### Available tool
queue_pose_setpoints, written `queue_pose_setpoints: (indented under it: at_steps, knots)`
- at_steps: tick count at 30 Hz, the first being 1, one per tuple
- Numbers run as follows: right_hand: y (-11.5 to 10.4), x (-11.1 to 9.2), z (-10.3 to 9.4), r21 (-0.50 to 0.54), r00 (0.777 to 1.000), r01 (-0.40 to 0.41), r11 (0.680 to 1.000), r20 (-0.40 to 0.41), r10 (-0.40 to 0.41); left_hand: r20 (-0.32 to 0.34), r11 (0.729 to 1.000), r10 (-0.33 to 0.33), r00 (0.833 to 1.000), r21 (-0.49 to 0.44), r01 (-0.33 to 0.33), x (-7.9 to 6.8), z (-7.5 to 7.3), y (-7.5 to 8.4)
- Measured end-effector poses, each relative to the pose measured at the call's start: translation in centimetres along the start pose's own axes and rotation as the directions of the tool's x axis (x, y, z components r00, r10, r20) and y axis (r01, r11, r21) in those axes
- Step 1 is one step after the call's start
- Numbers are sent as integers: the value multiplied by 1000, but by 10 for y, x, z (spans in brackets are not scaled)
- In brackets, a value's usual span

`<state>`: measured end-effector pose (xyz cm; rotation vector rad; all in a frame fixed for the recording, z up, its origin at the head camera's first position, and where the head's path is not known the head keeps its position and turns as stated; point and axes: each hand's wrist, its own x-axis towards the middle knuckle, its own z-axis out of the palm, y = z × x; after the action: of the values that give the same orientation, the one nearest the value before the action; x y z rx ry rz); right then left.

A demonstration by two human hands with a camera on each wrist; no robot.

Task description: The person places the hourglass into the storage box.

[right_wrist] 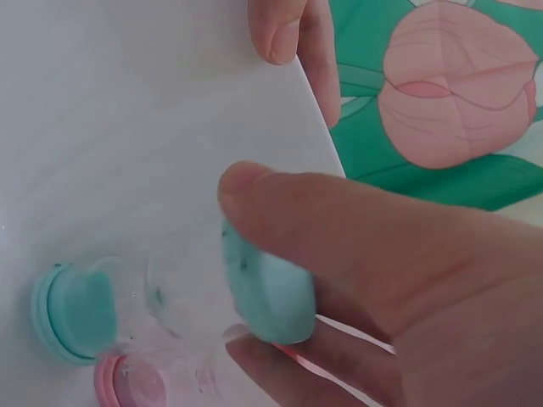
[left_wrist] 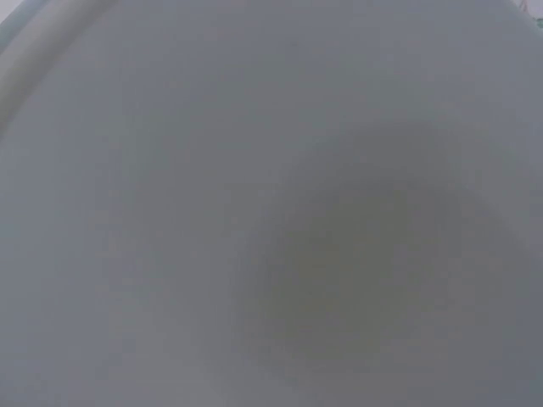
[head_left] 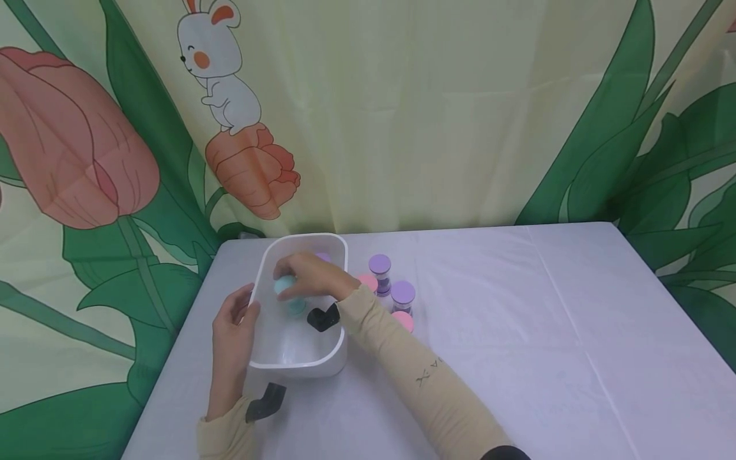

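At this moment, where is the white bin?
In the head view, the white bin stands on the left part of the table, with the left hand at its left rim and purple-lidded jars to its right.

A pale yellow curtain printed with a big pink tulip, a white rabbit on a carrot and green leaves hangs behind the desk. A creased, pale lilac cloth covers it, under soft, even light.

Indoor nook: cloth-covered table, cartoon curtain
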<state>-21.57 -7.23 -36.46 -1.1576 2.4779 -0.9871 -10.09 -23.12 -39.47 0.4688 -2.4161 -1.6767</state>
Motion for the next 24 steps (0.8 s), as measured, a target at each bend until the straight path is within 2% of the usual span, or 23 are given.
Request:
queue_pose_setpoints:
  at_steps: [6, 14, 24]
  knots:
    - [2, 1, 2, -14, 1000, 0, 1000, 18, 0, 0, 1000, -1, 1000, 6, 1, 0, 0, 0]
    - [4, 2, 2, -94, 999, 9, 996, 34, -6, -20, 1000, 23, 1000, 11, -23, 0, 1, 0]
    - [2, 0, -2, -76, 1000, 1, 997, 29, 1, -5, 1000, 13, 1000, -6, -13, 0, 0, 1]
